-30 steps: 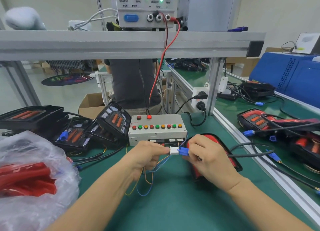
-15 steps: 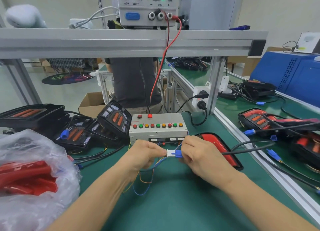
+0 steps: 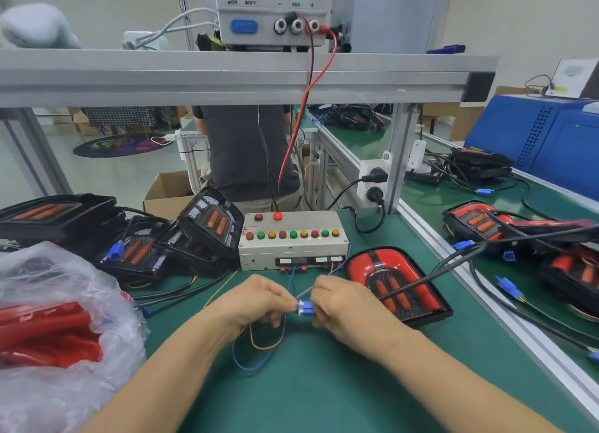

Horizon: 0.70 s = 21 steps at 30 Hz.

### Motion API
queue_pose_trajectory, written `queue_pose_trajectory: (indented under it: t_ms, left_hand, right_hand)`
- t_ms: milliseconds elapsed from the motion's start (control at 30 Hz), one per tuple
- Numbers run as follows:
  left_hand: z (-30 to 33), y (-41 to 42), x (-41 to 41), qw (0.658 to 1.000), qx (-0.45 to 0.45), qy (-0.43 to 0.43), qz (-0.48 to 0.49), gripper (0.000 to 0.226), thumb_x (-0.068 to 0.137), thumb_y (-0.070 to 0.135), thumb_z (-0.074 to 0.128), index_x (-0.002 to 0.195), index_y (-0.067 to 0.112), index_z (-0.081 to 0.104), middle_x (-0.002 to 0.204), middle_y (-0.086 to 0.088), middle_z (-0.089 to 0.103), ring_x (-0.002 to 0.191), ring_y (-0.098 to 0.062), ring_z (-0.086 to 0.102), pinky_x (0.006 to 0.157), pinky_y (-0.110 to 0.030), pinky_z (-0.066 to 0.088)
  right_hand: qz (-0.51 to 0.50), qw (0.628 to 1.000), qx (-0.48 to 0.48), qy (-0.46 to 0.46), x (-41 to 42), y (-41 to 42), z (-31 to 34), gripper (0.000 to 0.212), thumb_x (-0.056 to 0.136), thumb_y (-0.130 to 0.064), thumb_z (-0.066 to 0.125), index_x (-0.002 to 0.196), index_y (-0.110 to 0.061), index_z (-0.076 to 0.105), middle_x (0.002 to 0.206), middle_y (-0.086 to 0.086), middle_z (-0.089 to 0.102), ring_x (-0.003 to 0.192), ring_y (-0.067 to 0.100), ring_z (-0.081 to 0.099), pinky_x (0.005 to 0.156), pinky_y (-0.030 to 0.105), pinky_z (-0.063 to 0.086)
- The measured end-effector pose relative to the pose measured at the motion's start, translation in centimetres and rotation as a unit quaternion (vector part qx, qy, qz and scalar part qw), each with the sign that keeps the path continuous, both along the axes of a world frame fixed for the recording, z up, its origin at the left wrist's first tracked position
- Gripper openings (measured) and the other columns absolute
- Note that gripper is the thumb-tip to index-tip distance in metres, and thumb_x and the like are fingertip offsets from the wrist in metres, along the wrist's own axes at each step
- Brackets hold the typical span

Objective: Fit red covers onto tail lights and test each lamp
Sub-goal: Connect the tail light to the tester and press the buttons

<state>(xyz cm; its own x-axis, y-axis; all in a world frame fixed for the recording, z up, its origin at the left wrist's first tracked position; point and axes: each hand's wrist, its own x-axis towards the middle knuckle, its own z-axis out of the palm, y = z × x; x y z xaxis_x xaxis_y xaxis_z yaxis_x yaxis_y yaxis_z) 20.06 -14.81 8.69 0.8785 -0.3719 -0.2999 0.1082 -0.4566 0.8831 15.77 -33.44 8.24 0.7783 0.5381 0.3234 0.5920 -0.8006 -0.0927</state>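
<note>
Tail light with a glossy red cover lies flat on the green counter, just right of the grey test box with its row of coloured round buttons. In front of the box, the left hand pinches a white plug against a blue connector gripped by the right hand. Thin wires loop beneath. Left of the box, a crinkled clear bag holds red covers.

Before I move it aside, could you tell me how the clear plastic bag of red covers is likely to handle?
The plastic bag looks thin and crinkled, so it will probably sag and need two hands. The red covers inside lie loose, so they may slide and shift its weight.
</note>
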Motion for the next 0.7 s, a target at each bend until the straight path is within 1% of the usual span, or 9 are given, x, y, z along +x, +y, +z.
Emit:
queue_pose_trajectory:
  t_ms: [67,133,233,300,333,433,533,600,700]
  left_hand:
    - [-0.2,0.2,0.4,0.999,0.041,-0.028,-0.005,0.015,0.083,0.009,0.068,0.07,0.012,0.074,0.056,-0.007,0.058,0.052,-0.013,0.045,0.052,-0.021,0.031]
    - [-0.3,0.3,0.8,0.994,0.086,-0.064,-0.014,0.014,0.084,0.013,0.069,0.071,0.015,0.076,0.058,-0.002,0.058,0.054,-0.013,0.043,0.055,-0.023,0.032]
    - [-0.2,0.3,1.4,0.98,0.147,-0.136,-0.013,0.016,0.084,0.019,0.069,0.07,0.021,0.075,0.053,0.009,0.059,0.048,-0.004,0.044,0.054,-0.02,0.034]
    - [0.0,0.4,1.7,0.962,0.187,-0.198,0.002,0.02,0.085,0.021,0.067,0.067,0.028,0.072,0.052,0.015,0.06,0.048,0.001,0.047,0.051,-0.016,0.035]
    - [0.2,0.5,1.7,0.952,0.208,-0.224,0.005,0.021,0.085,0.021,0.066,0.067,0.032,0.07,0.055,0.015,0.061,0.051,0.001,0.049,0.053,-0.019,0.037]
    - [0.2,0.7,1.5,0.944,0.22,-0.245,0.012,0.015,0.086,0.023,0.066,0.076,0.031,0.073,0.072,0.007,0.069,0.068,-0.013,0.058,0.065,-0.027,0.043]
    - [0.5,1.1,1.4,0.95,0.202,-0.238,0.016,0.012,0.085,0.022,0.068,0.077,0.028,0.075,0.073,-0.002,0.07,0.064,-0.016,0.054,0.063,-0.027,0.042]
    - [0.9,1.1,1.6,0.947,0.214,-0.237,0.018,0.012,0.084,0.02,0.068,0.077,0.027,0.075,0.072,-0.002,0.068,0.062,-0.013,0.052,0.063,-0.026,0.042]
    - [1.7,0.5,1.9,0.935,0.266,-0.235,0.027,0.019,0.08,0.013,0.065,0.078,0.031,0.072,0.069,0.011,0.064,0.074,-0.013,0.06,0.07,-0.024,0.047]
  right_hand:
    - [-0.019,0.998,-0.051,0.029,-0.5,0.3,-0.2,0.016,0.086,-0.017,0.066,0.099,-0.011,0.059,0.107,0.007,0.055,0.098,0.027,0.052,0.08,0.035,0.04]
    - [-0.022,0.996,-0.082,0.021,-1.8,0.3,0.3,0.033,0.081,-0.025,0.072,0.11,-0.014,0.061,0.112,0.003,0.057,0.103,0.023,0.053,0.085,0.033,0.042]
    - [-0.041,0.997,-0.02,-0.07,-4.3,-0.5,1.1,0.043,0.067,-0.034,0.082,0.105,-0.018,0.069,0.104,-0.003,0.065,0.095,0.019,0.062,0.088,0.029,0.047]
    - [-0.088,0.985,0.037,-0.146,-5.6,-2.1,1.3,0.031,0.077,-0.033,0.069,0.103,-0.017,0.07,0.106,-0.001,0.066,0.098,0.02,0.06,0.094,0.031,0.04]
    - [-0.132,0.973,0.061,-0.179,-6.1,-3.2,1.5,0.03,0.082,-0.032,0.061,0.104,-0.014,0.071,0.107,0.002,0.066,0.099,0.021,0.058,0.094,0.033,0.038]
    - [-0.285,0.927,0.103,-0.222,-7.0,-6.9,2.0,0.039,0.09,-0.033,0.047,0.103,-0.006,0.072,0.103,0.009,0.069,0.094,0.029,0.059,0.09,0.036,0.037]
    - [-0.362,0.895,0.216,-0.142,-7.6,-9.9,2.1,0.028,0.096,-0.03,0.051,0.102,-0.012,0.071,0.105,0.004,0.065,0.099,0.03,0.058,0.09,0.034,0.037]
    - [-0.407,0.846,0.342,-0.039,-7.4,-11.4,2.1,0.016,0.097,-0.032,0.053,0.106,-0.027,0.065,0.109,-0.004,0.06,0.103,0.02,0.054,0.088,0.032,0.035]
    - [-0.427,0.786,0.417,0.159,-5.8,-12.7,1.8,0.032,0.093,-0.045,0.055,0.121,-0.031,0.058,0.115,-0.005,0.062,0.104,0.015,0.056,0.092,0.033,0.039]
